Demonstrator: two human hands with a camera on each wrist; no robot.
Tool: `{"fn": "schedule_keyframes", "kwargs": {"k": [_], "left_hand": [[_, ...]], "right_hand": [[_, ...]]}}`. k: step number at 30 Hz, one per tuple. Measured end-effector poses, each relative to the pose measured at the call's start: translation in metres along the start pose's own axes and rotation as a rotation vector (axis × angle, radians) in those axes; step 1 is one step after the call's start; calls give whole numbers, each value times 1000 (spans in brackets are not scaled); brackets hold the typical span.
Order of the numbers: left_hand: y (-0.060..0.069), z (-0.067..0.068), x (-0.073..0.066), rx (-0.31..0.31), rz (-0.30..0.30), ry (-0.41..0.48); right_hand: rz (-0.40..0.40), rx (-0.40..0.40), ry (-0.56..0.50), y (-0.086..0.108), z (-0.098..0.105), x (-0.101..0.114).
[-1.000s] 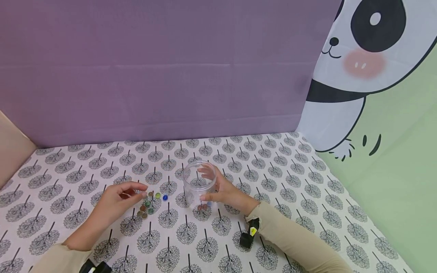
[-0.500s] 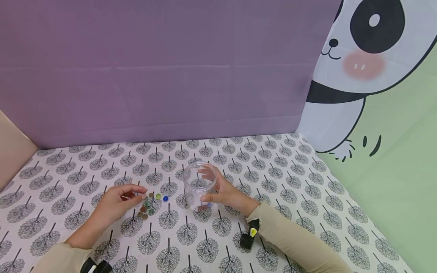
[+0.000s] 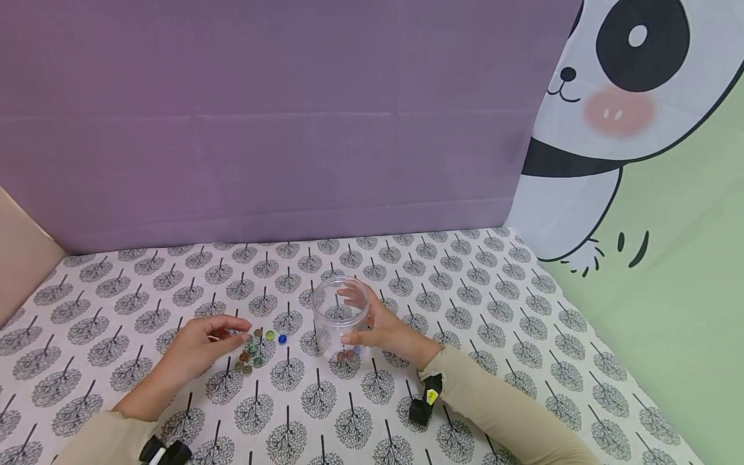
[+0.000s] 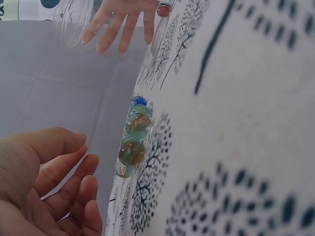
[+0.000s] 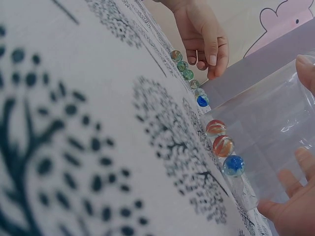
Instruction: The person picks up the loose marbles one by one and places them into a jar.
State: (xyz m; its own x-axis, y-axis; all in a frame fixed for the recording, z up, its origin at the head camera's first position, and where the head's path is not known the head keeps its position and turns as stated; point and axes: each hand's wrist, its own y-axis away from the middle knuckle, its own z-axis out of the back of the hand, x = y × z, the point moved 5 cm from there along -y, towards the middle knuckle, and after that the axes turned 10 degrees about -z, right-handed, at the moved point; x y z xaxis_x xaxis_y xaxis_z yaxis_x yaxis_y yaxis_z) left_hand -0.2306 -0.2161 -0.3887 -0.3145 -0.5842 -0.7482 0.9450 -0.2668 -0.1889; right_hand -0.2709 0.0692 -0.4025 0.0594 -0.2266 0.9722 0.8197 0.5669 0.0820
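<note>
Several glass marbles (image 3: 245, 356) lie in a loose group on the patterned cloth, with a yellow-green marble (image 3: 270, 336) and a blue marble (image 3: 282, 339) at the group's right side. My left hand (image 3: 206, 339) hovers beside them, its fingers loosely bent; no marble shows between thumb and fingertips in the left wrist view. To the right stands a clear, lidless jar (image 3: 325, 323), upright. My right hand (image 3: 386, 326) holds it from the right, thumb in front and fingers behind. At the jar's bottom sit red-orange marbles (image 5: 224, 146) and a blue-white marble (image 5: 234, 165).
A white cloth (image 3: 314, 420) with black tree prints covers the table. Behind it hangs a purple backdrop (image 3: 261, 161). A green panel with a panda drawing (image 3: 610, 116) rises on the right. Both wrists wear black camera straps.
</note>
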Motion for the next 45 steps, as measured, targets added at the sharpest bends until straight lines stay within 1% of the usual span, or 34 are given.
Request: {"fn": "schedule_keyframes", "kwargs": {"k": [6,13,21,29,35,38,42,45], "left_hand": [[-3,-3,5,18,-6,-1],[-5,-6,11,30,34,38],[-6,-8,16,32,50,68],[-6,-9,18,51,70,78],[-6,-10,20,66,96,63],[-7,-11,20,75,100,58],[-7,-12,21,96,101,76],[-8,-13,19,115,98,79]], "right_hand": [[5,0,-7,0,0,1],[-1,-2,-1,0,0,1],[9,10,-8,0,0,0],[10,9,-2,1,0,1],[14,17,-13,0,0,1],[7,14,-15,-1,0,0],[5,11,-12,-1,0,0],[5,10,-12,-1,0,0]]}}
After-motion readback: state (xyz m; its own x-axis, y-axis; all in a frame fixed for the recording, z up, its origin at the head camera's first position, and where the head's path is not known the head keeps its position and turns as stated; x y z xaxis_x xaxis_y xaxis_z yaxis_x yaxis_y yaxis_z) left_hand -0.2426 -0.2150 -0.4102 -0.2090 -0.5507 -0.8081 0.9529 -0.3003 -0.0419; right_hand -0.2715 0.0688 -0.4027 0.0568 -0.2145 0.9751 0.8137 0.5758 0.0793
